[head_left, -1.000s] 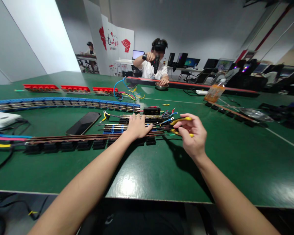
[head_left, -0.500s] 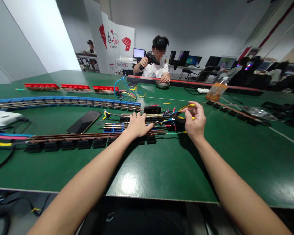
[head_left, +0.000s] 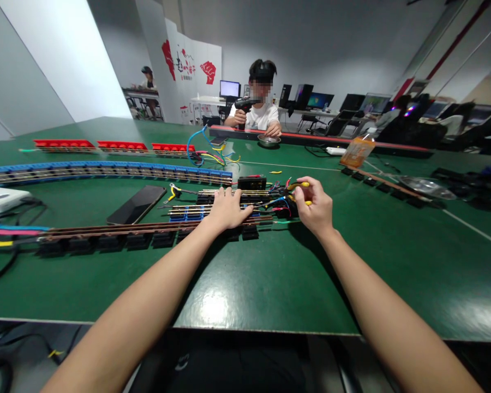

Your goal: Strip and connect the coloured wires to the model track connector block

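Note:
My left hand [head_left: 228, 209] lies with fingers spread across several parallel metal bars in black and blue holders [head_left: 184, 213], touching them from above. To its right, my right hand [head_left: 316, 206] is closed around yellow-handled pliers [head_left: 303, 185]. The pliers' jaws are hard to make out among dark parts and thin coloured wires [head_left: 284, 208] at the right end of the bars. A small black block [head_left: 251, 183] sits just behind the bars. Nearer to me runs a long brown strip with black blocks [head_left: 125, 239], partly under my left hand.
On the green table [head_left: 237, 289] lie a phone [head_left: 137, 205], a curved blue rail [head_left: 106, 172], red holders [head_left: 123, 146], an orange bottle [head_left: 358, 150] and a white box [head_left: 4, 199]. Across the table a person [head_left: 259, 112] holds a dark power tool [head_left: 245, 103] beside a metal bowl [head_left: 269, 141].
My right hand's fingers have closed in on the pliers, and their yellow handles are nearer together. The person opposite has tilted the tool level. The whole view has shifted slightly.

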Demonstrator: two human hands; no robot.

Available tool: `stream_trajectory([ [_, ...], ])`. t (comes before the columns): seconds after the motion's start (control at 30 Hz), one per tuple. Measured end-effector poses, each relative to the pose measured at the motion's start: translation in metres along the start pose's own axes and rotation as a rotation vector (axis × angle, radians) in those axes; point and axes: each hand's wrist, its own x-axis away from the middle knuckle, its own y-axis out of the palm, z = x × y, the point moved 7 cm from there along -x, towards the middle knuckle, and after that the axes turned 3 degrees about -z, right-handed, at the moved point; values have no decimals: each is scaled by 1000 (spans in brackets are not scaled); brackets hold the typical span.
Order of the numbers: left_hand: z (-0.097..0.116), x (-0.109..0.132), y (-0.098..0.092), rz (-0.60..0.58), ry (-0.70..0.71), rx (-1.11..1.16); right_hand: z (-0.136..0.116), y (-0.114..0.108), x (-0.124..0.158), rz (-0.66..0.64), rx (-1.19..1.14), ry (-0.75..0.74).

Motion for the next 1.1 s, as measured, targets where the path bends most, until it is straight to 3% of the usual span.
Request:
stream_trajectory([
  [0.2,1,1,-1,-2,-13,3,-30,6,3,-80,126,-261],
  [0.47,0,0,2,-4,-10,1,-41,27,12,-309,149,-454],
  [1.1,-1,0,1,3,-15,-4,-50,47,24,-481,312,-552],
])
